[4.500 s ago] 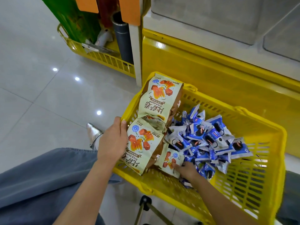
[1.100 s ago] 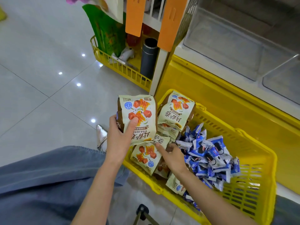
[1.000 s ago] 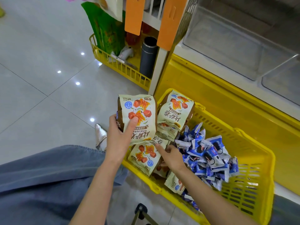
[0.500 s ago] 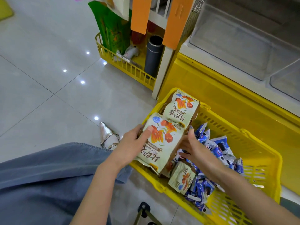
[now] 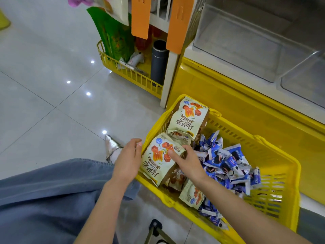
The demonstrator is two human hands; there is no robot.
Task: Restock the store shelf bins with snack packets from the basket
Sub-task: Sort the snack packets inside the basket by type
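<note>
A yellow plastic basket [image 5: 237,125] stands on the floor against the shelf base. My right hand [image 5: 188,162] grips a cream snack packet [image 5: 158,162] printed with orange cubes at the basket's near left corner, thumb on its front. My left hand [image 5: 128,159] hovers just left of that packet with loosely curled fingers and holds nothing. A second cream packet [image 5: 188,120] leans upright in the far left corner. A smaller one [image 5: 191,196] lies under my right forearm. Several blue-and-white packets [image 5: 226,164] are heaped in the middle. Above are clear shelf bins [image 5: 246,44].
The shelf's yellow base [image 5: 228,106] runs behind the basket. To its left a yellow wire rack [image 5: 130,74] holds a green bag and a dark flask [image 5: 159,62]; orange tags [image 5: 139,16] hang above. A silver shoe [image 5: 110,145] and my jeans leg lie left.
My left hand has let go of the cream packet. My right hand has taken it and brought it down into the basket's near left corner. The camera shifted slightly.
</note>
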